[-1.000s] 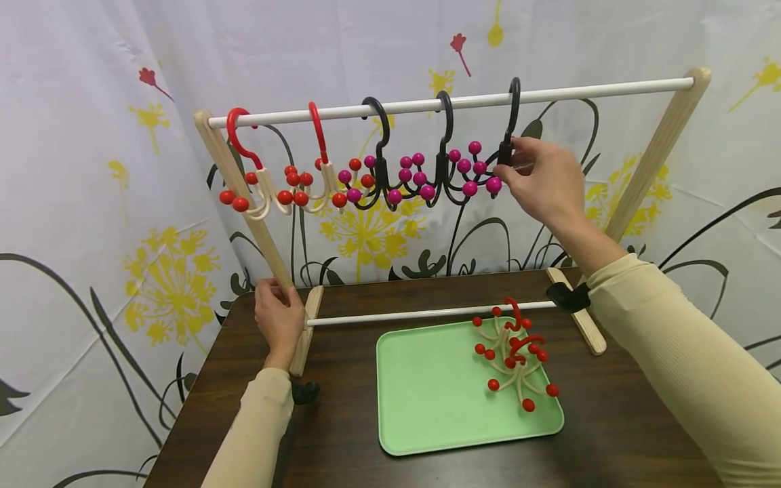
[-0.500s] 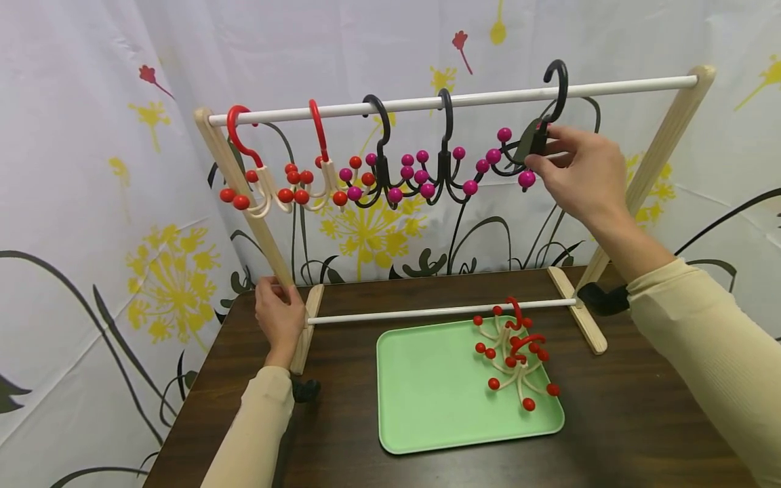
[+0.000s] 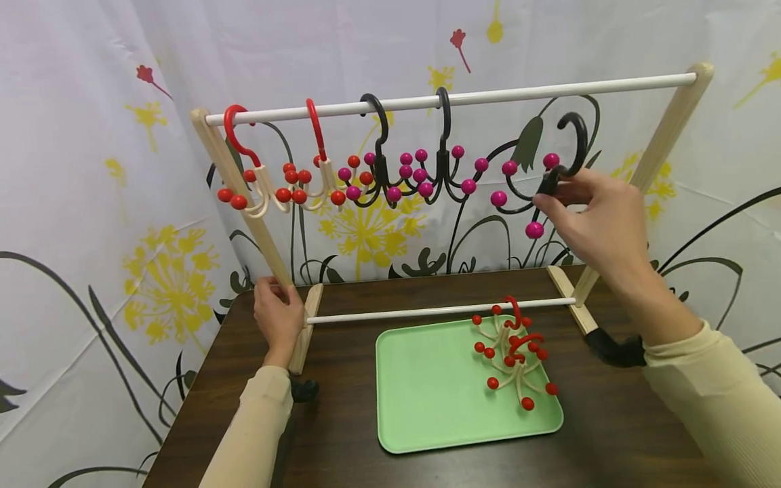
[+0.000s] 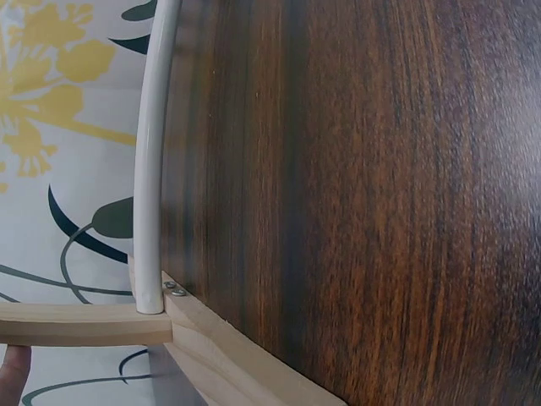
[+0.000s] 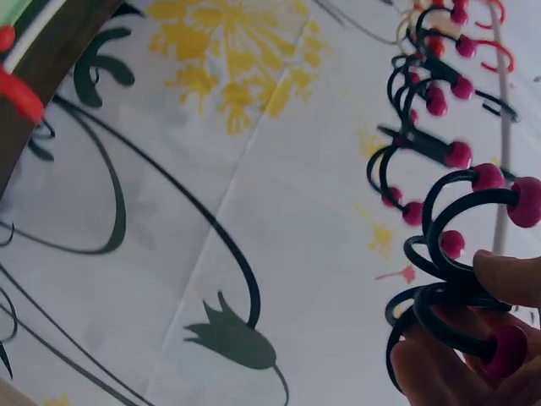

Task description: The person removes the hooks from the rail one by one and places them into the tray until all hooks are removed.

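My right hand (image 3: 601, 220) pinches a black octopus-style hook hanger (image 3: 548, 184) by its stem. This hanger is tilted, its curved hook below the white top rail (image 3: 543, 91) and apart from it. Magenta balls tip its curled arms, close up in the right wrist view around my thumb (image 5: 507, 277). Low on the rack's left wooden post (image 3: 268, 247), my left hand (image 3: 279, 317) holds on, with one fingertip (image 4: 13, 372) against the wood in the left wrist view. Two red-hooked hangers (image 3: 264, 183) and two black ones, one at mid-rail (image 3: 443, 163), hang from the rail.
A green tray (image 3: 421, 393) lies on the dark wooden table (image 3: 342, 407), with two red-hooked cream hangers (image 3: 518, 366) at its right side. Behind it runs the rack's white lower bar (image 3: 427, 312). A flower-print curtain (image 3: 171, 41) stands behind the table.
The right hand has lifted the black hanger off the rail, moved it rightward, and lowered and tilted it in front of the rack. The left hand stays on the post.
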Available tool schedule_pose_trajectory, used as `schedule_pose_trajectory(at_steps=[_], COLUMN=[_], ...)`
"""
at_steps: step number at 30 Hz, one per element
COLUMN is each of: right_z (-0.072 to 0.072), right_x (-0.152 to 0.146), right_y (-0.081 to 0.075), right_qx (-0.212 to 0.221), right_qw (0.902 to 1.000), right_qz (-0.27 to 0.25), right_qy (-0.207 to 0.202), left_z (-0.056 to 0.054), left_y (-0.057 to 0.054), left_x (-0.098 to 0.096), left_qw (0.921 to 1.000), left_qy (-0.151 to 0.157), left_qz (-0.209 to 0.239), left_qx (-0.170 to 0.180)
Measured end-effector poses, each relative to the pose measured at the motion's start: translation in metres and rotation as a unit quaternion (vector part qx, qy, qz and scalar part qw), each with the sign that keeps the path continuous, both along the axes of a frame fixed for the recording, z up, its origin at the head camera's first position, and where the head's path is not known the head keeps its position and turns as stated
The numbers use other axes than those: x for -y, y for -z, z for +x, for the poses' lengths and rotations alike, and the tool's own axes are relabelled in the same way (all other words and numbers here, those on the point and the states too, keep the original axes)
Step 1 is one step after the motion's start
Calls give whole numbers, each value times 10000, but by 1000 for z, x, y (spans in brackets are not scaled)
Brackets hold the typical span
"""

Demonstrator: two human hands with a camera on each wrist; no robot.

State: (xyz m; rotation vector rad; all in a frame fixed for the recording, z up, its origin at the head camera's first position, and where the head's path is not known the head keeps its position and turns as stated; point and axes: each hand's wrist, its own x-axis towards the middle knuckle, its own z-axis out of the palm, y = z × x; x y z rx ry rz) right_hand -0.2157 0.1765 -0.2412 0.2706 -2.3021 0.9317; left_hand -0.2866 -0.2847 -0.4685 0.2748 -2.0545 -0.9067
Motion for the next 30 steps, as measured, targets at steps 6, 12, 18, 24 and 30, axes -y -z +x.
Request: schedule_pose_trajectory(at_steps=[6,12,18,24,30], right_z=[36,72,108,127,130], right_x=[11,26,48,58,53], right_y=[33,77,132,178,203], right_qx=[591,1355,1677,1889,2088], right_qw=[9976,9877,9819,9814,9766], right_qz=[294,225,-145,-163,296], right_qy=[-192,-748,-874,-290,417], left_z=[-1,-1,-1,1,2], left_y=[-1,-2,-2,-4,-5], left_x=[-1,0,0,-3,-4], left_qw=[10000,10000,10000,10000,10000], left_qy=[-16,6,36,71,36], left_qz=[-21,-47,-19,5,34], left_qx=[-22,7,34,46,54])
